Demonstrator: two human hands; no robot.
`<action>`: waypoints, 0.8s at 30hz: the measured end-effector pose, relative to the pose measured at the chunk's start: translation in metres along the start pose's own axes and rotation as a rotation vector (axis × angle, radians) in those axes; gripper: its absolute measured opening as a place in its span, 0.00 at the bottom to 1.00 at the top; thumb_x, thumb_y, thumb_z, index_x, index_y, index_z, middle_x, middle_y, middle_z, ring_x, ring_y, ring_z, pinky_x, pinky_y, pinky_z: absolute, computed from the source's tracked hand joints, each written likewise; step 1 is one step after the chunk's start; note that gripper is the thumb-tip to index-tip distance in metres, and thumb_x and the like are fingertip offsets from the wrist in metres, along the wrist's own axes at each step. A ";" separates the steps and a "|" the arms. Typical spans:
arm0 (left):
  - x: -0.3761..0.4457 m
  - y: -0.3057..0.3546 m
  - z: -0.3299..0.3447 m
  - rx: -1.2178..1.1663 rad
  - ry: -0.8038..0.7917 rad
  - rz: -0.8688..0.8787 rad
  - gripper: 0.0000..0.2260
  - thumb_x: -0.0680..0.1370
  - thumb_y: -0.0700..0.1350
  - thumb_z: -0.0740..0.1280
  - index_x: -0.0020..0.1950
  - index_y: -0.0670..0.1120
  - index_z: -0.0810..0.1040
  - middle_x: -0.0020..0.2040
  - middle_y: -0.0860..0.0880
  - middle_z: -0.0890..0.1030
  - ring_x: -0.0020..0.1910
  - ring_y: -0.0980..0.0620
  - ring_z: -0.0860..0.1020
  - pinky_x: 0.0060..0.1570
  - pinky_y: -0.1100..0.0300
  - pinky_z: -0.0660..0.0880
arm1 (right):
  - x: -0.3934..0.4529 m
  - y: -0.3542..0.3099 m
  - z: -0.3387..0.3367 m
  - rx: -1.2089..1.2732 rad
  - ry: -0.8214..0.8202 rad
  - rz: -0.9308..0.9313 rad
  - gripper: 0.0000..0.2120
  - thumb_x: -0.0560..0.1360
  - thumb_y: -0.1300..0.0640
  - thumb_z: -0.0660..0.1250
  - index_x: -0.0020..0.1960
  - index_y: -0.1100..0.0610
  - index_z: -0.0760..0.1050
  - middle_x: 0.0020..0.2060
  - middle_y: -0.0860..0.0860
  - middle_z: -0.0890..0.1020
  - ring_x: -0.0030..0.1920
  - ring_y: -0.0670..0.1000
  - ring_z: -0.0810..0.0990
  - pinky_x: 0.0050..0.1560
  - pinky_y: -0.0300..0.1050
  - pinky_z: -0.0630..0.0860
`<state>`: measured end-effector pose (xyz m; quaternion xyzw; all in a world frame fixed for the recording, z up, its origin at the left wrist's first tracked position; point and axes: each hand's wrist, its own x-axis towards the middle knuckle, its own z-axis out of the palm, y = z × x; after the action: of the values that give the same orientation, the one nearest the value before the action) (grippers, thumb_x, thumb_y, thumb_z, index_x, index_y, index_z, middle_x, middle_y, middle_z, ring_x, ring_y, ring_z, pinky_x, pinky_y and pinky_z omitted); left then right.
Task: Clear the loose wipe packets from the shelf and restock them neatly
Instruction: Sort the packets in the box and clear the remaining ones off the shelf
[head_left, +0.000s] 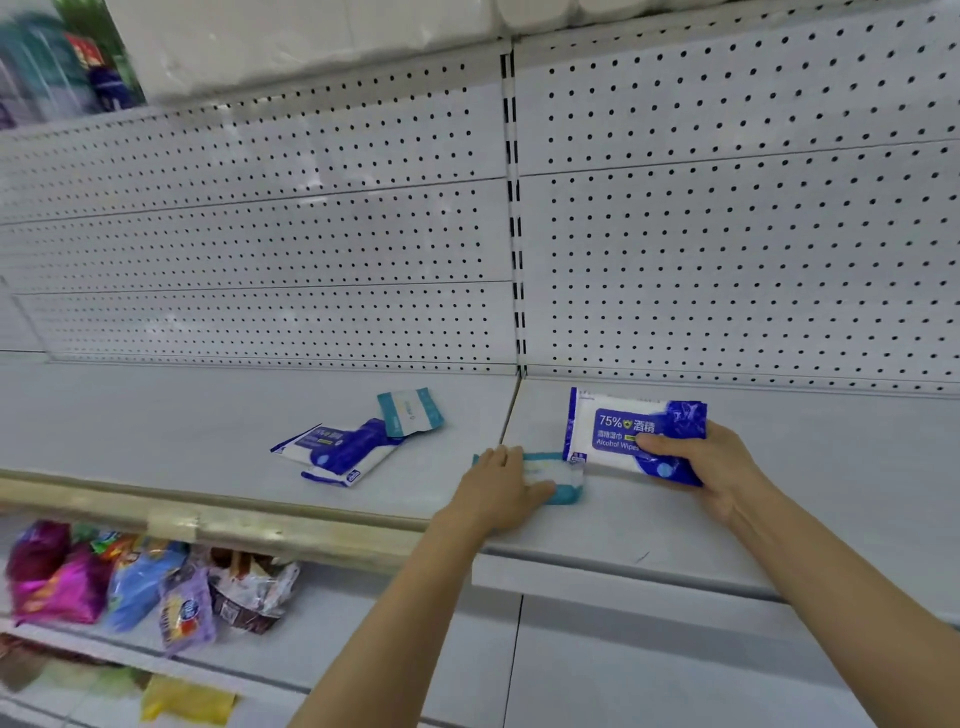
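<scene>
Left hand (501, 480) is laid flat-fingered on a teal wipe packet (558, 480); just right, an alcohol wipes pack (618, 431) is gripped upright by the right hand (711, 467) on the shelf (779, 519).

A: What does the right hand (711, 467) hold?
B: A blue-and-white alcohol wipes packet (631, 434), gripped at its right end, thumb across the printed face, tilted above the shelf (649, 525).

A: And the left hand (498, 486)?
B: It rests palm-down on a teal-edged packet (558, 480), just left of and below the alcohol wipes packet, at the seam (511, 410) between shelf panels.

A: What lies farther left of that packet?
B: Two overlapping blue-and-white packets (337, 452), with a small teal sachet (410, 411) leaning on their far end.

A: Behind it?
B: White pegboard (727, 234).

A: Below and left?
B: Colourful snack bags (145, 582) on a lower shelf (332, 623).
</scene>
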<state>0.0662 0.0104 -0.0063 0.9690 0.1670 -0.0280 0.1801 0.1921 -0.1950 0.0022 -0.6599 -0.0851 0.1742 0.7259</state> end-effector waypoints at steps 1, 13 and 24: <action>-0.002 0.007 0.005 0.012 0.016 0.034 0.29 0.81 0.59 0.58 0.77 0.44 0.60 0.74 0.45 0.64 0.71 0.46 0.63 0.69 0.52 0.63 | 0.001 0.000 0.001 0.006 0.007 -0.004 0.24 0.61 0.65 0.79 0.56 0.62 0.79 0.46 0.56 0.85 0.42 0.53 0.84 0.41 0.45 0.78; 0.051 -0.121 -0.053 0.132 0.172 -0.376 0.33 0.82 0.61 0.51 0.80 0.42 0.51 0.79 0.39 0.54 0.77 0.41 0.54 0.74 0.47 0.55 | -0.005 0.003 0.004 -0.006 0.038 -0.004 0.21 0.66 0.64 0.77 0.56 0.60 0.76 0.46 0.55 0.83 0.42 0.52 0.81 0.37 0.44 0.74; 0.036 -0.093 -0.046 0.151 0.208 -0.174 0.21 0.78 0.64 0.62 0.62 0.50 0.69 0.50 0.48 0.79 0.49 0.47 0.76 0.46 0.55 0.70 | 0.003 0.004 0.008 0.059 0.060 0.018 0.27 0.60 0.63 0.78 0.59 0.61 0.77 0.48 0.56 0.84 0.46 0.55 0.82 0.43 0.48 0.78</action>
<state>0.0688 0.1198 0.0009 0.9592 0.2657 0.0445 0.0856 0.1911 -0.1862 -0.0006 -0.6437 -0.0521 0.1634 0.7458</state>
